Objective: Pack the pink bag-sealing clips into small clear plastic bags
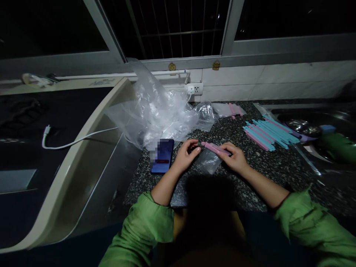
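Observation:
My right hand (235,157) is closed around a pink stick-shaped clip (214,148) that points left across the dark speckled counter (250,185). A small clear plastic bag (208,160) hangs under the clip between my hands. My left hand (185,155) is curled, its fingertips pinching the bag's top edge near the clip's left end. Both arms wear green sleeves.
A phone (162,155) lies just left of my left hand. Behind it a large crumpled clear plastic bag (155,111) is heaped. A pile of blue and pink clips (268,133) lies at the right, a sink (319,129) beyond. A white cable (75,141) crosses the appliance at left.

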The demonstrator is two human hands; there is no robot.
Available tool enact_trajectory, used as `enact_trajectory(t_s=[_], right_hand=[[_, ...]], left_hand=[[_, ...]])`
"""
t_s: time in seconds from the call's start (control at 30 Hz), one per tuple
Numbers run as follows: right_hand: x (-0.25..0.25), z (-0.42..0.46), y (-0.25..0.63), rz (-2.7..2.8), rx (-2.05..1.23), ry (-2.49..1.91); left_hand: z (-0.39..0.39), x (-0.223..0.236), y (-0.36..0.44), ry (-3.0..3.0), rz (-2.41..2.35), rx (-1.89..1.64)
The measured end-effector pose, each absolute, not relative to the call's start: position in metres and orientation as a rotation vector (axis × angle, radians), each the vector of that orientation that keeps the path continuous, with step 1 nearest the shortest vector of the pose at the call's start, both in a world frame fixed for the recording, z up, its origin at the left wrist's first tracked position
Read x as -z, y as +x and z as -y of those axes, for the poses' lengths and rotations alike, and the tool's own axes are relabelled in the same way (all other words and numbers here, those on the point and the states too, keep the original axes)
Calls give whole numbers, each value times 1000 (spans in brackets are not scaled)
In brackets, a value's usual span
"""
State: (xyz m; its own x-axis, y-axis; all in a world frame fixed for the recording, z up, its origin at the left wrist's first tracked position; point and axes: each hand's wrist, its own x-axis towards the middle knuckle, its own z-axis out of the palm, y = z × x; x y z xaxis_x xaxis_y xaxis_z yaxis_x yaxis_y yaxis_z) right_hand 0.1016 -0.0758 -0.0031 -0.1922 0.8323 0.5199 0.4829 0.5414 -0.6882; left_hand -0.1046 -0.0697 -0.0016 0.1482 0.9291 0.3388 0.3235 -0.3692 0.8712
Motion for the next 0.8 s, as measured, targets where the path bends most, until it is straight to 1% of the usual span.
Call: enact_trajectory(t_s=[0.1, 0.27, 0.43, 0.53, 0.6, 0.8], right_hand=[[3, 76, 101, 1899, -497, -1017], [4, 76, 99, 1933, -561, -1012], [10, 72, 101, 1770, -724, -1150], [14, 71, 100, 1790, -840, -1189], [16, 70, 99, 1830, -829, -1184], [19, 70, 97, 1898, -627, -1160]], left_hand=[[71, 2, -100, 1733, -1056, -1154], [71, 4, -94, 1731, -1066, -1095], [68, 5, -98, 1567, -1112, -1232], [66, 5, -101, 1486, -1156, -1330], [66, 5, -102, 1465, -1177, -1372], [64, 7, -100, 1444, -1144, -1418]])
